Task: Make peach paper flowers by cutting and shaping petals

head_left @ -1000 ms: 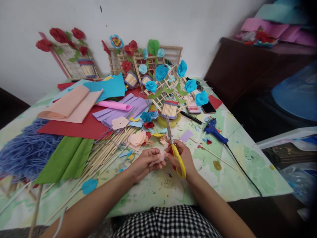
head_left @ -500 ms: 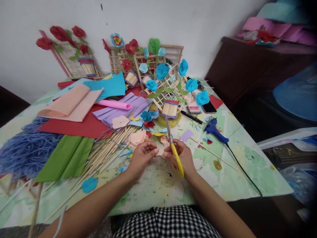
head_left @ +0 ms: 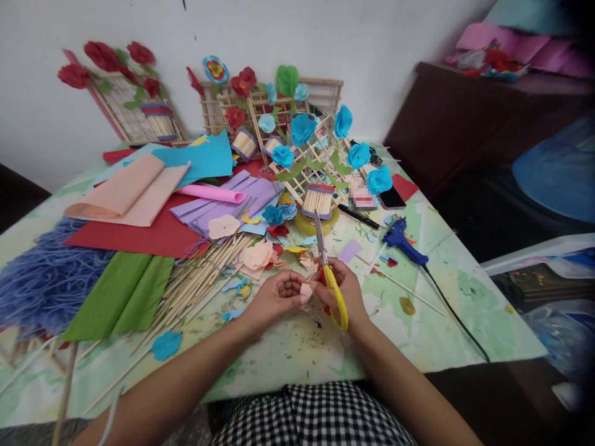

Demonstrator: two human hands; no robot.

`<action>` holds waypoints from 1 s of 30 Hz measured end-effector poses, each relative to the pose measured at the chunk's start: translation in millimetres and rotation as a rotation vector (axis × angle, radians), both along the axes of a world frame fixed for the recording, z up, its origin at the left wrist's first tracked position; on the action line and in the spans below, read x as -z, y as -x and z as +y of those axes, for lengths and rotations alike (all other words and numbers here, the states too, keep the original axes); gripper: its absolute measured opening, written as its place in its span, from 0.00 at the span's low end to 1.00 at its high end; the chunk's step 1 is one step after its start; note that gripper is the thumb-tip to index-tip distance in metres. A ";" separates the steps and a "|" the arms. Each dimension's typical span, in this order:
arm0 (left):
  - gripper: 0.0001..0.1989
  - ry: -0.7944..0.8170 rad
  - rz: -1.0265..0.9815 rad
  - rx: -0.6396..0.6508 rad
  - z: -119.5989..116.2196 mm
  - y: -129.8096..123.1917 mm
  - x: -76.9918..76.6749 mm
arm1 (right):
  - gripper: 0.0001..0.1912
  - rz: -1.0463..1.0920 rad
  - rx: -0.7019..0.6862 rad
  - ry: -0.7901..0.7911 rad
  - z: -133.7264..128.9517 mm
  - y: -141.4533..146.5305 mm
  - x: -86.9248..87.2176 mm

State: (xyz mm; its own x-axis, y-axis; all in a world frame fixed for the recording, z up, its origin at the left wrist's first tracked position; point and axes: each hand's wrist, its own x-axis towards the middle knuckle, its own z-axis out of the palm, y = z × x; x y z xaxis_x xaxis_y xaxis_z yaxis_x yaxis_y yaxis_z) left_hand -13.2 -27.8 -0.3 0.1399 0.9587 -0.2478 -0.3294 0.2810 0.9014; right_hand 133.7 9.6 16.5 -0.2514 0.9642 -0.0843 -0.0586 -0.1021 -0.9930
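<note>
Between both hands is a small piece of peach paper (head_left: 305,291). My left hand (head_left: 277,293) is closed, pinching the paper's left side with thumb and fingertips. A pair of scissors (head_left: 335,296) with yellow handles hangs from my right hand (head_left: 343,286), blades pointing away over the table. The right thumb and fingers also meet at the paper's right side. Just beyond the hands lie a peach paper flower (head_left: 258,254) and scraps of coloured paper. A stick trellis with blue paper flowers (head_left: 303,129) stands farther back.
Thin wooden sticks (head_left: 195,279), green paper (head_left: 121,294) and blue yarn (head_left: 46,279) lie left. To the right are a blue glue gun (head_left: 403,240) with its cord, a phone (head_left: 393,197) and a black pen (head_left: 359,216). More flower trellises (head_left: 155,118) lean on the wall.
The peach paper has been turned in my fingers and now stands more upright. My right hand and the scissors have shifted slightly, showing some red on the handle. The camera view moved a little.
</note>
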 end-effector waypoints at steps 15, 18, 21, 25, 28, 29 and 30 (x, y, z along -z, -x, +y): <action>0.10 0.053 -0.265 -0.428 10.0 9.1 -2.3 | 0.28 -0.882 -0.153 -0.640 -2.5 -7.2 1.0; 0.10 0.055 -0.267 -0.492 11.7 11.0 -3.8 | 0.31 -0.924 -0.184 -0.658 -1.2 -7.1 2.9; 0.11 0.043 -0.286 -0.535 12.9 12.2 -3.5 | 0.32 -0.937 -0.197 -0.671 -0.3 -7.6 7.1; 0.10 0.024 -0.302 -0.541 13.4 12.5 -1.7 | 0.31 -0.956 -0.195 -0.685 0.2 -8.2 8.9; 0.09 0.016 -0.314 -0.551 13.6 11.9 -1.4 | 0.31 -0.944 -0.204 -0.682 0.7 -8.4 8.0; 0.09 0.016 -0.315 -0.555 13.7 11.7 -1.6 | 0.31 -0.935 -0.209 -0.679 0.8 -8.5 7.7; 0.09 0.016 -0.314 -0.557 13.8 11.5 -2.0 | 0.30 -0.925 -0.214 -0.675 0.9 -8.6 7.4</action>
State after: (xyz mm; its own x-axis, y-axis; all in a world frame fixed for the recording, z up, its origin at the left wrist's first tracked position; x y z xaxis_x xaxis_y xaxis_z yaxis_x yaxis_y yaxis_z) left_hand -24.7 -14.0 1.6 -0.3099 0.9053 -0.2906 -0.6778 0.0040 0.7352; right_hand 142.3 10.6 9.1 -0.5253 0.8286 0.1936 0.6713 0.5434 -0.5041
